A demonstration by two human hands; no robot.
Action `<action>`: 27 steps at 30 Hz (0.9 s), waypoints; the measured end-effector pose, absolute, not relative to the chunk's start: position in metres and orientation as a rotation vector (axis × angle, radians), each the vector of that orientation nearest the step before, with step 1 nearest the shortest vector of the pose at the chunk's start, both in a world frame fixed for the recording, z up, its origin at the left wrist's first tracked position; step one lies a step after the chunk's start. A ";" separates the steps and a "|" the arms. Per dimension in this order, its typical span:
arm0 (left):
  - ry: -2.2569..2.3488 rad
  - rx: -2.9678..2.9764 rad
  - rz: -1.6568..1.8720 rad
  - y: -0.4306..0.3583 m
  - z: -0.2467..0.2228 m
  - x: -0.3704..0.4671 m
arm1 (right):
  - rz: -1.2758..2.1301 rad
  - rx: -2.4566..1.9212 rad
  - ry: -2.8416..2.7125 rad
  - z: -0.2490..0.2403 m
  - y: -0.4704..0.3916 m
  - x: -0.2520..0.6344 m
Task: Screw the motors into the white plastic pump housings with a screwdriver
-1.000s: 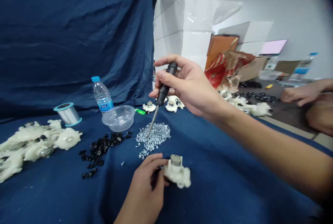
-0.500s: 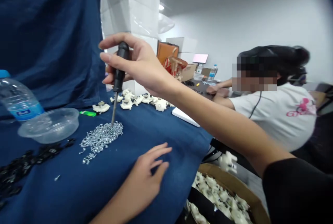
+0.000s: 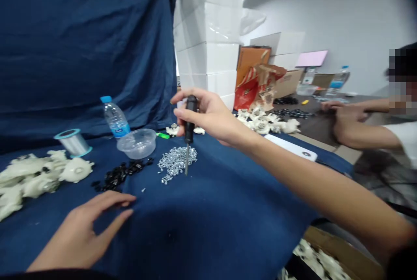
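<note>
Black-handled, the screwdriver (image 3: 189,133) points down by the heaped screws (image 3: 175,159), the right hand (image 3: 213,115) gripping it high, I'd guess for easy aim. The left hand (image 3: 85,227), holding nothing, has thumb and fingers parted near black pieces (image 3: 117,176) seemingly heaped within ready reach.

this looks like a small assembly workshop: i hold a screwdriver (image 3: 189,126) in my right hand (image 3: 211,116) beside a heap of screws (image 3: 176,160), cream plastic parts (image 3: 76,170) and black pieces (image 3: 117,176) lie piled to the left, a carton (image 3: 353,247) at near right holds cream parts too, white boxes (image 3: 221,58) stand stacked farther off, and a co-worker's arms (image 3: 355,130) rest at another table (image 3: 319,124), far right.
</note>
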State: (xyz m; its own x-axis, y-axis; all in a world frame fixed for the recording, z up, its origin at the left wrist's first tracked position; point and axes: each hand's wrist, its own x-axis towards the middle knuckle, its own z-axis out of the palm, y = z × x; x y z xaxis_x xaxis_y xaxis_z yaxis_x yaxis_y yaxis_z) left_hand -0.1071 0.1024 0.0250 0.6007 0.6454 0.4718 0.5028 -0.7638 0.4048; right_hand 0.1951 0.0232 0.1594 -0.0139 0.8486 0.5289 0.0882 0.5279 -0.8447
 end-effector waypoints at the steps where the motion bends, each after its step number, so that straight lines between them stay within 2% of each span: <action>1: 0.902 2.615 0.833 0.093 0.023 -0.106 | 0.765 -0.857 -1.466 0.153 0.025 0.194; 7: 0.721 2.649 0.497 0.045 0.011 -0.069 | 0.883 -0.904 -1.374 0.115 0.036 0.188; 13: 1.085 2.727 0.710 0.117 0.018 -0.081 | 0.948 -0.965 -1.205 0.081 0.044 0.199; 16: 1.246 2.750 0.674 0.150 0.013 -0.095 | 1.003 -1.019 -1.109 0.063 0.050 0.211; 21: 1.277 2.806 0.575 0.157 -0.005 -0.102 | 1.034 -1.106 -0.998 0.043 0.055 0.224; 27: 1.196 2.884 0.588 0.164 -0.011 -0.110 | 1.044 -1.141 -0.963 0.043 0.053 0.225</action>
